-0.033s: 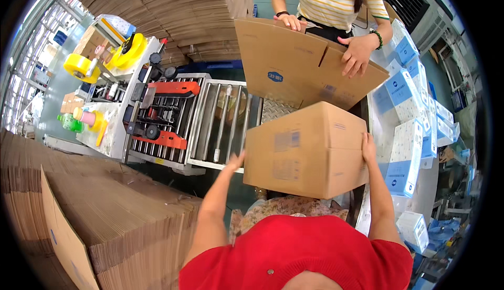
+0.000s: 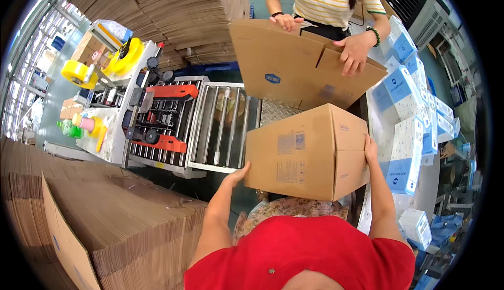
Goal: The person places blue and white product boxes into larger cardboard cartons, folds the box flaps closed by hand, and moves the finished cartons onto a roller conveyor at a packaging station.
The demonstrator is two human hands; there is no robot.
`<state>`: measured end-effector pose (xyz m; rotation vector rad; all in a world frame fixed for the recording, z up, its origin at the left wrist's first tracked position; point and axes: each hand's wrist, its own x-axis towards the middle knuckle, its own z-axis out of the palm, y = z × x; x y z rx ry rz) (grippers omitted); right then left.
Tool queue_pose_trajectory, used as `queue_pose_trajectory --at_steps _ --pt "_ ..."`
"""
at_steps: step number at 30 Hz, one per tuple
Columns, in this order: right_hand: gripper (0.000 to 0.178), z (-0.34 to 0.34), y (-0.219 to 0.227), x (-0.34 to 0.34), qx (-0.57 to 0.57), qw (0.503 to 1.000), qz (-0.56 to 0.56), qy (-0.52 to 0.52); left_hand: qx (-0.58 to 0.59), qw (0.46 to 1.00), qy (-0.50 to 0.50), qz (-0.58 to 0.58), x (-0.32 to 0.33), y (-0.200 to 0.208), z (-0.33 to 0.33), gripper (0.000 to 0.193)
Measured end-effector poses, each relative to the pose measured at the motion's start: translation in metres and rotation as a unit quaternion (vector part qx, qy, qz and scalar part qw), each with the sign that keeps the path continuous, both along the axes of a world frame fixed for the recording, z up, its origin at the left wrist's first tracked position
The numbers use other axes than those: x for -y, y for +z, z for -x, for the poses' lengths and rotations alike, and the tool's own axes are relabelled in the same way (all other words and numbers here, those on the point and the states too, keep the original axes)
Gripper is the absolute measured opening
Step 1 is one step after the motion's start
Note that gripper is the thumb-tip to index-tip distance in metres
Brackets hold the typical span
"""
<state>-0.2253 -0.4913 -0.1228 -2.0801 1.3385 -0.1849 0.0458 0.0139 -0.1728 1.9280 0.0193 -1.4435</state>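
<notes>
You hold a closed cardboard box (image 2: 307, 151) in the middle of the frame, one hand on each side. Your left hand (image 2: 239, 174) presses flat against its lower left corner; your right hand (image 2: 370, 151) lies flat on its right end. Just above it, another person's hands (image 2: 354, 53) rest on an unfolded carton (image 2: 294, 69). A roller conveyor (image 2: 220, 124) sits to the left, and blue-and-white boxes (image 2: 407, 148) stand at the right.

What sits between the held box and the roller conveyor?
Nothing visible. Both hands, left hand and right hand, grip the box, held just right of the rollers. The co-worker's flat carton hangs beyond it.
</notes>
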Motion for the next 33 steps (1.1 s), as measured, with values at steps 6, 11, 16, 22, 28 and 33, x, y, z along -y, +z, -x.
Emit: queue_pose_trajectory --at_steps 6,11,16,22,28,33 --pt "0.069 -0.004 -0.006 -0.014 0.249 0.889 -0.379 -0.066 -0.060 0.910 0.091 0.401 -0.077 0.170 -0.054 0.058" --pt "0.086 0.004 0.021 -0.049 0.264 0.817 -0.508 -0.064 0.087 0.880 -0.099 0.456 0.008 0.315 0.000 0.053" --pt "0.093 -0.091 0.175 -0.139 0.113 0.952 -0.276 0.067 0.462 0.771 -0.348 0.264 0.077 0.260 0.041 0.057" --pt "0.098 -0.146 0.152 -0.187 -0.203 0.934 0.204 0.212 0.480 0.867 -0.132 -0.029 0.025 0.158 -0.055 0.072" --pt "0.128 -0.085 0.038 -0.101 -0.331 0.912 -0.117 0.212 0.145 0.959 0.083 0.231 -0.042 0.082 -0.111 0.036" --pt "0.090 -0.063 -0.001 -0.134 -0.067 0.932 -0.240 0.263 -0.118 0.927 0.252 0.253 -0.076 0.011 -0.059 0.041"
